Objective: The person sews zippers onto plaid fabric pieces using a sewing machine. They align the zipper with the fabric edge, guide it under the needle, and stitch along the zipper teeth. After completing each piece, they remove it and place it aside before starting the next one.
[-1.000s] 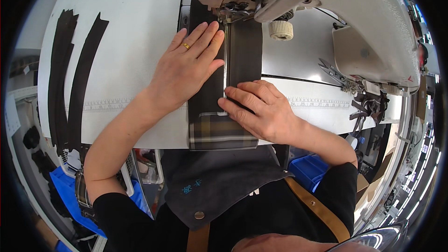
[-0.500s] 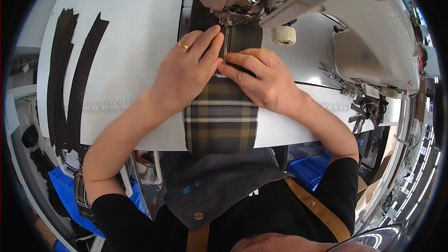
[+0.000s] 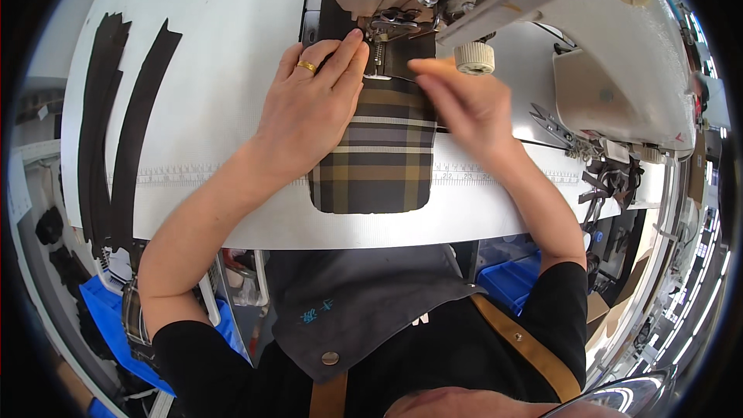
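A plaid fabric piece (image 3: 375, 178) in brown, grey and white lies on the table, its far part joined to dark cloth (image 3: 401, 58) under the sewing machine's presser foot (image 3: 379, 33). A narrow strip like a zipper (image 3: 379, 56) runs from the foot toward a short pale bar. My left hand (image 3: 313, 112) rests flat on the left side of the cloth, fingers stretched out with their tips beside the foot. My right hand (image 3: 472, 104) is at the cloth's right edge, smeared by motion. Its thumb and forefinger point at the cloth; whether they grip it cannot be seen.
The sewing machine (image 3: 619, 54) arches over the far right. Grey scissors (image 3: 551, 125) lie right of my right hand, near dark scraps (image 3: 611, 182). Dark fabric strips (image 3: 143, 131) lie at the left. A printed ruler (image 3: 178, 176) crosses the white table (image 3: 209, 62) near its front edge.
The plaid fabric has slid away from me, and its rounded near end now lies on the table. My right hand has come off the zipper strip and moved right; my left hand stays on the cloth.
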Demonstrator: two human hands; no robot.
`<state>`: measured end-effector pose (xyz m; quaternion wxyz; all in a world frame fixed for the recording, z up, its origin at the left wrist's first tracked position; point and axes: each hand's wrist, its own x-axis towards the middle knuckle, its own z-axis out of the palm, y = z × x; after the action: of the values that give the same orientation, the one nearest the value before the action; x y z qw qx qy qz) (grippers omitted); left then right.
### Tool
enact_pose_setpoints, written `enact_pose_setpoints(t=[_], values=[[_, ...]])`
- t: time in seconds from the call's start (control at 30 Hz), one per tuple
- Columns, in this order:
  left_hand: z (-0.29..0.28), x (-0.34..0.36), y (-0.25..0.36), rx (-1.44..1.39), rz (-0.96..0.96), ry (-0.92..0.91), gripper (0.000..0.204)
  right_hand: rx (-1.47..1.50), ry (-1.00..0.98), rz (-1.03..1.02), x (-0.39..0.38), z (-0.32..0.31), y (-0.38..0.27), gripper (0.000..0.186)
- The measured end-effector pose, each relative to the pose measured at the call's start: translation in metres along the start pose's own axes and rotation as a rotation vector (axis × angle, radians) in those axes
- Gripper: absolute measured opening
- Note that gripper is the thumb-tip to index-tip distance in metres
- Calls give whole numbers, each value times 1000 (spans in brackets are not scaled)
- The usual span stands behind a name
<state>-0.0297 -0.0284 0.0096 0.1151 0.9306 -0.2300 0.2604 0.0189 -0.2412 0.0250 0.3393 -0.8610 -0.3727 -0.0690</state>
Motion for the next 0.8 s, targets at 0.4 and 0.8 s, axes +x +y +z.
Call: enact_pose_setpoints(t=[0.4, 0.8], values=[[6, 1, -12, -324, -121, 37, 21, 577, 59, 523, 22, -4, -7, 17], [6, 8, -35, -171, 204, 31, 24, -84, -15, -190, 22, 17, -1, 16]])
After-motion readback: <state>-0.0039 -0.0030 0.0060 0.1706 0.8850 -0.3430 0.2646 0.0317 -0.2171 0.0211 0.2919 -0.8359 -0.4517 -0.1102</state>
